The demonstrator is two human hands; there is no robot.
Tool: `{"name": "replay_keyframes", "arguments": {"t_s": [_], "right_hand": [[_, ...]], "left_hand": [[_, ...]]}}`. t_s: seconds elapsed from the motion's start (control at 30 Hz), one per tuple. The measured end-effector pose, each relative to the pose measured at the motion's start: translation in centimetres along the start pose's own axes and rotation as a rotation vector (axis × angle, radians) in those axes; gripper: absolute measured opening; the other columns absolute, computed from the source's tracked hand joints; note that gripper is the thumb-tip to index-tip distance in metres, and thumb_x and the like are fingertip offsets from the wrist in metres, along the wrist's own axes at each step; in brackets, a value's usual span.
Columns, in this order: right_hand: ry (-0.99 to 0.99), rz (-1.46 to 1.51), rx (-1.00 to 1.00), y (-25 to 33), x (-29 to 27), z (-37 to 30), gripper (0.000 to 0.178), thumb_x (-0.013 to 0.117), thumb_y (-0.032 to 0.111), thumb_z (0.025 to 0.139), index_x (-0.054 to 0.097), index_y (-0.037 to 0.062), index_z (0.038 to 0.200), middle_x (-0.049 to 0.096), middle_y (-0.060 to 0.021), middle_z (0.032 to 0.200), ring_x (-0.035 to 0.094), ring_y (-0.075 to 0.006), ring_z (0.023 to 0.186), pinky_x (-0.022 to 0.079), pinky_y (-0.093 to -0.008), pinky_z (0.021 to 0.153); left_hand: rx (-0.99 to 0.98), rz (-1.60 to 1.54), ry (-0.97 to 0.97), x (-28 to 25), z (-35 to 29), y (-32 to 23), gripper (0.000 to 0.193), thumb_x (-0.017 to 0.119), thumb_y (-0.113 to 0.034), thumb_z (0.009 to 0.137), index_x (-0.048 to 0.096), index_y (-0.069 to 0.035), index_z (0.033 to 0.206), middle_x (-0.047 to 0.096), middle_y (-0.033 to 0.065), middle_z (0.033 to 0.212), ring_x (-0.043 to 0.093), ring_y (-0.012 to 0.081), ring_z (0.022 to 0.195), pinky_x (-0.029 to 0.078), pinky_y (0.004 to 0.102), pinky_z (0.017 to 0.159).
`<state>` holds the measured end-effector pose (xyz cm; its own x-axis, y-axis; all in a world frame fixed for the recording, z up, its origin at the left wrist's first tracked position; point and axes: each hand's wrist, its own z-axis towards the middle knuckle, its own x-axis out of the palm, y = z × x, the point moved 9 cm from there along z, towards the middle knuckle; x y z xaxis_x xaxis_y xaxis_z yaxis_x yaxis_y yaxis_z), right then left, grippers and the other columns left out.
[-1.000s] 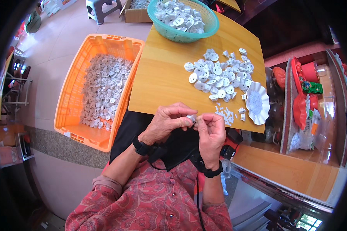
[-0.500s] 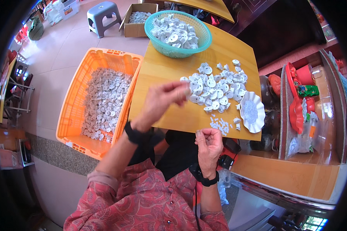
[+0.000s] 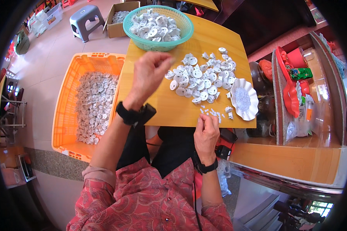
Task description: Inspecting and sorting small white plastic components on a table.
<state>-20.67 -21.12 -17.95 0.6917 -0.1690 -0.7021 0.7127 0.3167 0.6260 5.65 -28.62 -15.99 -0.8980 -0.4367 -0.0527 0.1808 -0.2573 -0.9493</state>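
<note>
My left hand [image 3: 151,73] hovers over the table's left part, between the heap of round white plastic parts [image 3: 198,79] and the green basket [image 3: 158,45]. Its fingers are curled together, their tips slightly smeared; whatever they hold cannot be made out. At the table's near edge, my right hand [image 3: 206,134] has thumb and fingers pinched together beside the small white plastic pieces [image 3: 212,112]. Anything between those fingertips is hidden. A scalloped white dish [image 3: 252,101] of small clear pieces lies right of the heap, with two white parts [image 3: 229,112] near it.
More white parts fill the green basket on the wooden table [image 3: 150,111]. An orange crate [image 3: 63,119] of similar parts stands on the floor to the left. Behind it are a grey stool [image 3: 85,19] and a cardboard box [image 3: 117,30]. Shelving [image 3: 279,96] borders the right side.
My left hand has moved left and up, away from the heap. My right hand has reached forward to the small pieces at the table edge. The whole view has shifted slightly.
</note>
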Motion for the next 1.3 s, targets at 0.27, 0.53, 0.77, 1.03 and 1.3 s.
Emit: {"name": "replay_keyframes", "arguments": {"t_s": [0.27,0.53,0.77,1.03,1.3], "right_hand": [[0.019,-0.447,-0.152,1.5,1.6,1.5,0.02,0.062,0.001,0.081,0.067,0.0002,0.101,0.052,-0.0141,0.092,0.055,-0.0336,0.087,0.047,-0.0431,0.072],[0.118,-0.315,-0.248,3.3,2.5,-0.6,0.036,0.06,-0.003,0.075,0.067,0.0003,0.11,0.053,-0.013,0.095,0.056,-0.032,0.091,0.046,-0.0429,0.079],[0.094,-0.337,-0.273,2.9,1.8,-1.2,0.047,0.06,-0.003,0.07,0.062,-0.0019,0.118,0.054,-0.0143,0.104,0.056,-0.0313,0.095,0.043,-0.0436,0.082],[0.118,-0.309,-0.373,3.2,2.1,-2.4,0.036,0.065,-0.002,0.076,0.066,0.0002,0.112,0.055,-0.0118,0.095,0.057,-0.0293,0.09,0.044,-0.042,0.078],[-0.015,-0.139,-0.284,2.5,1.0,-3.0,0.01,0.066,0.001,0.086,0.06,0.0005,0.094,0.056,-0.0135,0.09,0.059,-0.0321,0.082,0.048,-0.0422,0.071]], "left_hand": [[0.173,0.389,0.095,3.5,-6.3,0.1,0.021,0.076,-0.005,0.077,0.073,-0.005,0.098,0.061,0.0119,0.089,0.063,0.0228,0.07,0.052,0.0337,0.063],[0.22,0.553,0.17,5.2,-7.2,-0.6,0.018,0.077,-0.006,0.074,0.067,-0.005,0.09,0.059,0.0131,0.095,0.062,0.0305,0.083,0.052,0.0395,0.07],[0.175,0.417,0.108,3.7,-8.8,0.0,0.016,0.076,-0.005,0.076,0.063,-0.002,0.084,0.058,0.011,0.09,0.063,0.0242,0.074,0.052,0.0341,0.063],[-0.521,-0.638,0.13,2.7,-12.6,3.6,0.011,0.072,-0.007,0.088,0.062,-0.002,0.09,0.068,0.0111,0.104,0.067,0.0145,0.086,0.057,0.0273,0.073],[-0.61,-0.948,0.213,3.6,-14.9,4.1,0.008,0.068,-0.004,0.091,0.062,-0.001,0.096,0.068,0.0123,0.105,0.069,0.0207,0.094,0.059,0.0347,0.085]]}}
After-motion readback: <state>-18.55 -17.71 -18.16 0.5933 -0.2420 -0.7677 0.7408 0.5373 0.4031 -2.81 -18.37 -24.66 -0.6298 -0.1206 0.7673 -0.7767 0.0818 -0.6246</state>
